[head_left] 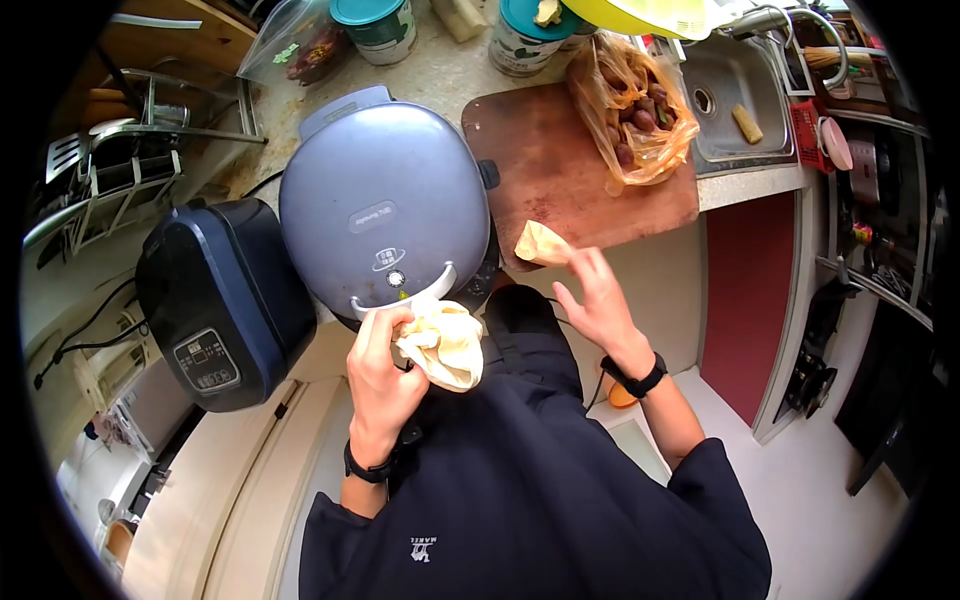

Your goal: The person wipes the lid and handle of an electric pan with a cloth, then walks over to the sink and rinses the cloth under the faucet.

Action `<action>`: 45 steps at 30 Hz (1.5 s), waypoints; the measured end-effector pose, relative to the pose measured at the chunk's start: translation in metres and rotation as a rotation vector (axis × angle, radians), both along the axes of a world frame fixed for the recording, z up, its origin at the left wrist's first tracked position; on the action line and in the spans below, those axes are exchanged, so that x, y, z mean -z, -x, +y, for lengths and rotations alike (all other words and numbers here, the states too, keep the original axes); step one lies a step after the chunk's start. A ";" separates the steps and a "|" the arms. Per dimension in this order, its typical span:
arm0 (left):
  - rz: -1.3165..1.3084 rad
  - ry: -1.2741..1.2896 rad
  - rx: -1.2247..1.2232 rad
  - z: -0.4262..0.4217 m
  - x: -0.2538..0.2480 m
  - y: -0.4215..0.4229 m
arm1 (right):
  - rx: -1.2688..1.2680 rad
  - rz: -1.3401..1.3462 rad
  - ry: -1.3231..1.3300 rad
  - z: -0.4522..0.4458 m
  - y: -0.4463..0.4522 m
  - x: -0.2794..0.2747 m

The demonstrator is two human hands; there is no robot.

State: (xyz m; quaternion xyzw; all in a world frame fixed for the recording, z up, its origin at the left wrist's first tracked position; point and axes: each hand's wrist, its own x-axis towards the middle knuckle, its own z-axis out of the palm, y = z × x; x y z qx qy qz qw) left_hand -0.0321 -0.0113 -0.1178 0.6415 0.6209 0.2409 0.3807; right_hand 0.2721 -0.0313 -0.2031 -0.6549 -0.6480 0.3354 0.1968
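My left hand [384, 368] is closed around a crumpled cream cloth [443, 345], bunched at the front handle of a round blue-grey electric griddle [385, 180]. The griddle's lid is down. My right hand [606, 312] is at the front edge of a brown wooden cutting board [530, 150], thumb apart from the fingers. Its fingertips meet or overlap the edge of a tan folded piece [541, 243], paper or cloth, lying on the board's front corner; I cannot tell whether they touch it. Nothing shows between thumb and fingers.
An orange plastic bag [640, 115] of reddish-brown round produce lies on the board. A black rice cooker [225, 300] stands left of the griddle. Teal-lidded tubs [385, 35] and a yellow basin [640, 15] stand behind. The sink [725, 140] is at right.
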 end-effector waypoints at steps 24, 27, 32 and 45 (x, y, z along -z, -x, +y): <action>0.032 -0.026 -0.080 0.004 0.004 -0.040 | 0.137 -0.443 -0.159 0.043 -0.099 0.086; 0.033 -0.026 -0.080 0.005 0.004 -0.042 | 0.159 -0.459 -0.115 0.043 -0.093 0.081; 0.013 -0.016 -0.074 0.007 0.004 -0.041 | 0.253 -0.415 -0.172 0.023 -0.059 0.027; -0.070 -0.202 0.186 0.005 0.013 -0.020 | 0.103 1.014 0.255 0.028 0.101 -0.044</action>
